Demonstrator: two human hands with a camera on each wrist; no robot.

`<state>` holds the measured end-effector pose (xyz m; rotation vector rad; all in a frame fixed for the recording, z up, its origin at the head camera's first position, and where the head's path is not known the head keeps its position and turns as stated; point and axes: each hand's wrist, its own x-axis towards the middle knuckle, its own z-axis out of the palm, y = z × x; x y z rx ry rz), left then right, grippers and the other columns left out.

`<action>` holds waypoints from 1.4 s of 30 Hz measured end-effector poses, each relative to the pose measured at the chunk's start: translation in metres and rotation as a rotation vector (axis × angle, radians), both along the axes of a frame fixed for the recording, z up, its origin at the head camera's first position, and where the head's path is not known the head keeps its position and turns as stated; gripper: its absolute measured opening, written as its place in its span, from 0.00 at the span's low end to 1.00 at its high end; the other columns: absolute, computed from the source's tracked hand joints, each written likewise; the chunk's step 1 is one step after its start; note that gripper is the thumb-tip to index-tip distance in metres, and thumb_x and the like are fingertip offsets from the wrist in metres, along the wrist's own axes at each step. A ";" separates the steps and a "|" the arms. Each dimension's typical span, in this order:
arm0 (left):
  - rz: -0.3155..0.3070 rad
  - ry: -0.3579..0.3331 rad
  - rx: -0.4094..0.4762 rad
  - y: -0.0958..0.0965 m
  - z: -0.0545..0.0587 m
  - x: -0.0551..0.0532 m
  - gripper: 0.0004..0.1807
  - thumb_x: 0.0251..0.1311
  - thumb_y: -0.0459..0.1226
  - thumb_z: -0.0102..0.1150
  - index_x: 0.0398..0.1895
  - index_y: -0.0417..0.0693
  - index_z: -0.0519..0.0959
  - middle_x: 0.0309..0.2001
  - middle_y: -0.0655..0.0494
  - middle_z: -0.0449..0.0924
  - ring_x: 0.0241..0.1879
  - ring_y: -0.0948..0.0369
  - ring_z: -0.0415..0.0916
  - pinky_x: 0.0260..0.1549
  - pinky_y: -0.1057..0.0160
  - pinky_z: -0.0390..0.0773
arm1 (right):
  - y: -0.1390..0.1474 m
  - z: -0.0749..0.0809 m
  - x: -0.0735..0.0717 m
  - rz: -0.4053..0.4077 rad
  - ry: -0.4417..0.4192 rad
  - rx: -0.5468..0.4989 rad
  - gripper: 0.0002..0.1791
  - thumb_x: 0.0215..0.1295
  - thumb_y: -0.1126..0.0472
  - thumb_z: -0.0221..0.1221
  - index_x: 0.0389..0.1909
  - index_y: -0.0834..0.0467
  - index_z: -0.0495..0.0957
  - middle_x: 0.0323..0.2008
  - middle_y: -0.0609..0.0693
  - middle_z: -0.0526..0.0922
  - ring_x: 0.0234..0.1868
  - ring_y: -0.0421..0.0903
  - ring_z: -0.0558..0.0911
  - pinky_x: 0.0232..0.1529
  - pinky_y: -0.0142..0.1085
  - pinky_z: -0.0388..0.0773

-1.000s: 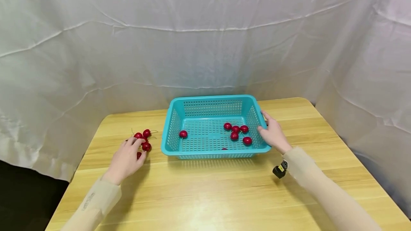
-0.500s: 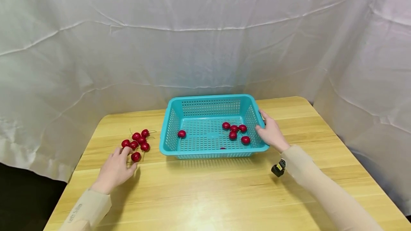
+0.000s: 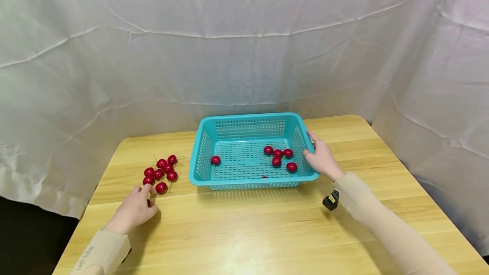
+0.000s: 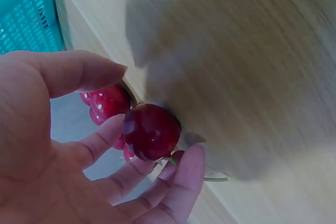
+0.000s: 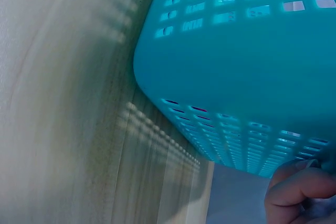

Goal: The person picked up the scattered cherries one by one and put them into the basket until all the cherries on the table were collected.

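Curtain: pale, creased cloth [image 3: 244,54] rises behind the bench and wraps round both sides; a black patch fills the lower left corner.
Bench: one, and what a glossy top, light wood-grain [image 3: 244,232] with rounded far corners.
Basket: just one, a turquoise perforated plastic basket [image 3: 248,116], upright near the bench's far edge.
Sleeves: two, both cream, the left [image 3: 103,247] carrying dark lettering, the right [image 3: 386,224] reaching in from the near side.
Hands: two at work! The right hand [image 3: 324,158] pinches the basket's right end, thumb over the rim, fingers outside; the left hand [image 3: 133,209] sits at the cherry cluster's near edge, fingers bent, thumb apart, one cherry [image 4: 151,132] right at the fingertips; whether they grip it, I can't tell.
Wrist device: one visible by the right cuff, black with a yellow label [image 3: 330,200].
Cherries: eight red, stemmed ones [image 3: 172,176] countable left of the basket, seven more [image 3: 276,162] inside, one mostly hidden by the near rim.
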<state>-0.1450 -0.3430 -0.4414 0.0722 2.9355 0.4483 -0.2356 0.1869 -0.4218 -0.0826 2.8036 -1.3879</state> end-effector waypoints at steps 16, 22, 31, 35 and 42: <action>-0.035 -0.068 -0.021 0.000 -0.003 -0.005 0.14 0.43 0.27 0.58 0.38 0.42 0.73 0.37 0.45 0.70 0.33 0.51 0.68 0.32 0.54 0.73 | 0.000 -0.001 -0.001 -0.001 0.005 0.013 0.42 0.68 0.66 0.49 0.81 0.61 0.43 0.64 0.77 0.71 0.56 0.70 0.81 0.38 0.49 0.88; -0.041 -0.112 -0.049 0.006 0.000 -0.007 0.12 0.43 0.24 0.56 0.30 0.45 0.71 0.34 0.47 0.69 0.34 0.52 0.68 0.31 0.57 0.70 | 0.000 0.000 -0.001 0.007 0.011 0.033 0.42 0.68 0.66 0.49 0.81 0.61 0.43 0.66 0.77 0.69 0.58 0.70 0.79 0.41 0.51 0.87; -0.043 -0.148 -0.049 0.013 0.001 -0.009 0.10 0.42 0.23 0.53 0.23 0.46 0.70 0.25 0.53 0.69 0.29 0.56 0.68 0.27 0.62 0.65 | -0.002 0.001 0.000 0.006 0.016 0.062 0.42 0.69 0.66 0.49 0.81 0.62 0.42 0.67 0.75 0.67 0.59 0.69 0.79 0.43 0.51 0.87; -0.045 -0.146 -0.035 0.012 0.000 -0.008 0.10 0.40 0.22 0.51 0.20 0.47 0.69 0.24 0.54 0.68 0.27 0.57 0.66 0.26 0.63 0.64 | -0.002 0.000 0.000 0.007 0.016 0.066 0.42 0.69 0.65 0.49 0.81 0.62 0.43 0.68 0.75 0.67 0.60 0.69 0.78 0.44 0.53 0.86; -0.040 -0.141 0.002 0.010 0.000 -0.008 0.11 0.36 0.22 0.47 0.17 0.48 0.66 0.21 0.56 0.65 0.24 0.59 0.64 0.24 0.64 0.63 | -0.003 0.002 0.001 -0.001 0.009 0.090 0.42 0.69 0.66 0.49 0.81 0.61 0.42 0.71 0.74 0.64 0.60 0.68 0.78 0.46 0.52 0.86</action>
